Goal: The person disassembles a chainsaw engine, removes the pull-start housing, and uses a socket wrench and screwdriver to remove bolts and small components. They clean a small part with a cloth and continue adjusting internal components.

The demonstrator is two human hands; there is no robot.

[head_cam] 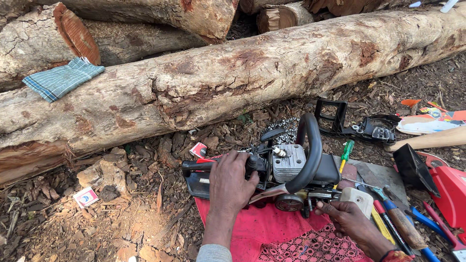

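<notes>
Red cloth (264,228), blue-checked rag (62,78)

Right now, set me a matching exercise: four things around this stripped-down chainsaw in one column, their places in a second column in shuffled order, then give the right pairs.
Things
1. checked cloth
2. green-handled screwdriver
3. left hand
4. red cloth

Places
A. spread on the ground under the chainsaw engine
B. lying on the big log
C. resting on the rear handle end of the engine
D. on the ground just right of the black loop handle

Pairs: 1-B, 2-D, 3-C, 4-A
</notes>
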